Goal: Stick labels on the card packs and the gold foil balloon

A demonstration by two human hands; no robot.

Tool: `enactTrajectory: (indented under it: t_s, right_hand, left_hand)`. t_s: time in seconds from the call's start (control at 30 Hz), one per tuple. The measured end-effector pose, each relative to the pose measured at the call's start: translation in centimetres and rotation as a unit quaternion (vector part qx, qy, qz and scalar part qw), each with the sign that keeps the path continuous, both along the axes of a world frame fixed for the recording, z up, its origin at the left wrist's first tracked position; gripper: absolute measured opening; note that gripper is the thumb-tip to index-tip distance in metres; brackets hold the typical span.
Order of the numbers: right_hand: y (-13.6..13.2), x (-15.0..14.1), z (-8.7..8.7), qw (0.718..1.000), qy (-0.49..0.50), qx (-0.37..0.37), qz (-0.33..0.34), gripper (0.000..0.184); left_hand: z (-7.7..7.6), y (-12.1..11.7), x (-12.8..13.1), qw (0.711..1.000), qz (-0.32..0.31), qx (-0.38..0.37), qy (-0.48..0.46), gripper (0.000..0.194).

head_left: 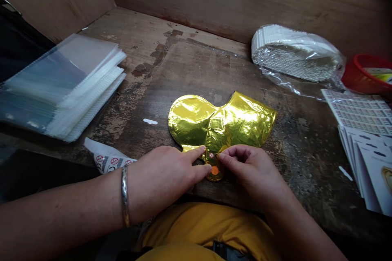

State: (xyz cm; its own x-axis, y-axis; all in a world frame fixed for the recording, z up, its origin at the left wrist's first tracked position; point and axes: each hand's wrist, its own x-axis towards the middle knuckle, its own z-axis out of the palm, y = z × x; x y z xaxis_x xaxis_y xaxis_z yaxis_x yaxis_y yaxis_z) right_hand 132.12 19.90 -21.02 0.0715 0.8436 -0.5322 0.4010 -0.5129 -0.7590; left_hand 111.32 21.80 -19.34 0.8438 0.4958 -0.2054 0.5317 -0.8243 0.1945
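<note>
A shiny gold foil balloon [196, 118], flat and creased, lies on the wooden tabletop in front of me. Two fingers of my left hand [171, 171] are stretched out and rest on its narrow near end, with a bracelet on that wrist. My right hand [245, 167] has thumb and forefinger pinched together at the right edge of the same end. Between the hands, a small label with a red prohibition sign [211, 155] and an orange round spot [214, 170] show on the foil. Whether the right fingertips hold anything besides foil is hidden.
Clear plastic sleeves [76, 85] are stacked at left, above a strip of printed labels [110, 161]. A bagged white bundle [294, 55], a red basket [357, 71], a printed sticker sheet [358, 110] and white header cards [372, 171] lie at right. Wooden boards wall the back.
</note>
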Motion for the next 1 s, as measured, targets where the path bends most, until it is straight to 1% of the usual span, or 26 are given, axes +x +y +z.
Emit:
enactTrajectory:
  t_s: [0.2,0.4,0.57,0.63,0.7,0.77,0.8,0.87,0.9,0.97,1.0]
  right_hand:
    - [-0.2,-0.1,-0.1,0.999,-0.031,0.009,0.001,0.027]
    - [-0.2,-0.2,-0.1,0.999,-0.037,0.016,0.000,0.027]
    - [-0.2,-0.5,-0.5,0.997,-0.070,0.030,0.017,0.024]
    - [-0.5,-0.4,-0.5,0.991,-0.119,0.048,0.039,0.022]
    - [-0.8,0.0,-0.2,0.971,-0.218,0.089,0.051,0.022]
    - [-1.1,0.4,0.1,0.929,-0.325,0.172,0.046,0.030]
    - [-1.2,0.5,0.1,0.905,-0.358,0.224,0.049,0.034]
    - [-1.3,0.6,-0.2,0.871,-0.373,0.309,0.084,0.037]
    - [-1.3,0.4,-0.6,0.862,-0.368,0.333,0.106,0.036]
    - [-1.1,0.1,-1.7,0.856,-0.364,0.340,0.135,0.031]
    - [-1.0,-0.1,-2.2,0.856,-0.369,0.337,0.134,0.026]
  left_hand:
    - [0.2,0.2,-0.1,1.000,-0.005,-0.008,0.012,0.050]
    - [0.0,0.4,0.3,1.000,-0.001,0.011,-0.011,0.063]
    - [-0.3,0.5,1.0,0.999,-0.010,0.036,0.017,0.051]
    - [-0.2,0.4,1.3,0.999,-0.008,0.040,0.018,0.049]
    - [0.0,0.3,1.4,0.999,-0.003,0.039,0.018,0.047]
    - [0.3,0.3,1.4,0.999,-0.003,0.033,0.014,0.047]
    - [0.3,0.2,1.4,0.999,-0.003,0.030,0.012,0.047]
    - [0.3,0.2,1.5,0.999,-0.001,0.033,0.008,0.046]
    - [0.3,0.2,1.5,0.999,0.000,0.037,0.008,0.046]
    - [0.1,0.3,1.6,0.999,-0.002,0.043,0.008,0.045]
    - [-0.1,0.4,1.6,0.999,0.004,0.046,0.009,0.046]
